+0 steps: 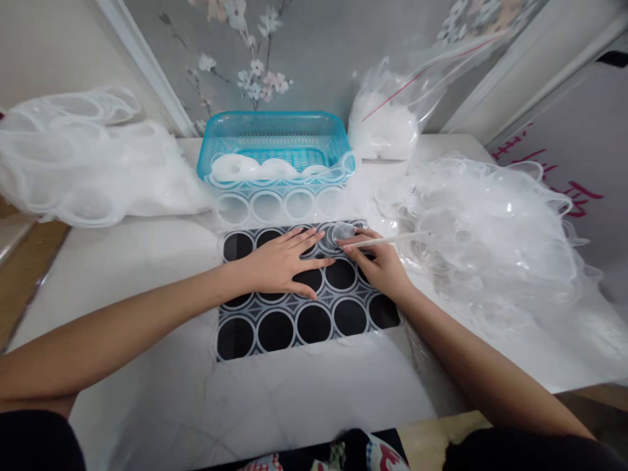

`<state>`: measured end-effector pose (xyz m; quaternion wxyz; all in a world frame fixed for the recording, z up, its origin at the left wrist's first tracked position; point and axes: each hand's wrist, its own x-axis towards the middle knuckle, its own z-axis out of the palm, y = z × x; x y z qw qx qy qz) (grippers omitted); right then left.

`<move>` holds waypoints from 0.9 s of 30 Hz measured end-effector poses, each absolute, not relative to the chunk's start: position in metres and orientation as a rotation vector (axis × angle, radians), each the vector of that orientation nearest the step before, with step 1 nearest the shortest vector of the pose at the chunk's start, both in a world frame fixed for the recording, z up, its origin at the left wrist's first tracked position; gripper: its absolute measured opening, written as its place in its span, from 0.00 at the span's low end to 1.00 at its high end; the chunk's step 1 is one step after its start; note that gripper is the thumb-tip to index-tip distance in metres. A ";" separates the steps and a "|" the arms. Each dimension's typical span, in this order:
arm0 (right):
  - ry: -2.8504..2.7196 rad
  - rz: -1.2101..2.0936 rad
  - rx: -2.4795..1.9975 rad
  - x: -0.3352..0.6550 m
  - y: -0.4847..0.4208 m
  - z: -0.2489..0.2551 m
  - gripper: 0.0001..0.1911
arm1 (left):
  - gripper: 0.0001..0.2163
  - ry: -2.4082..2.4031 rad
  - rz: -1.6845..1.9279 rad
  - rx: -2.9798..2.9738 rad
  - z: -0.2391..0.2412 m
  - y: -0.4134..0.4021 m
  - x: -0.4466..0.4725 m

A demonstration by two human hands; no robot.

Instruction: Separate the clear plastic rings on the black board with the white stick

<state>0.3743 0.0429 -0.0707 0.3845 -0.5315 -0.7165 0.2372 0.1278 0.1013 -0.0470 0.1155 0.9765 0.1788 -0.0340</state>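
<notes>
A clear plastic sheet with rows of white-rimmed circles (318, 322) lies over a black surface in front of me. My left hand (284, 263) is open and flat on this sheet, fingers spread to the right. My right hand (377, 261) is closed on a thin white stick (407, 237), which points away to the right. By its fingertips, at the sheet's far edge, a clear round film piece (342, 231) is partly lifted. The fingers cover part of it, so I cannot tell how firmly it is held.
A blue plastic basket (275, 119) with white round pieces stands at the back, the sheet's far end running up against it. Cut-out sheets (93, 170) are heaped at left, more film scraps (490, 222) at right. A zip bag of white pieces (385, 124) sits behind.
</notes>
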 end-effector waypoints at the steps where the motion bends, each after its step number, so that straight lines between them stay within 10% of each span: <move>1: -1.865 0.559 -1.338 0.374 0.042 -0.070 0.09 | 0.36 0.526 -0.105 2.838 -0.047 0.102 0.128; 9: -2.482 0.165 -1.046 0.375 0.062 -0.058 0.15 | 0.38 0.513 -0.049 2.715 -0.051 0.105 0.128; 16: -1.611 -0.212 -1.482 0.413 0.077 -0.042 0.17 | 0.35 0.522 -0.099 2.736 -0.052 0.104 0.124; 27: -1.570 0.649 -1.429 0.401 0.042 -0.073 0.16 | 0.36 0.488 -0.012 2.930 -0.041 0.102 0.161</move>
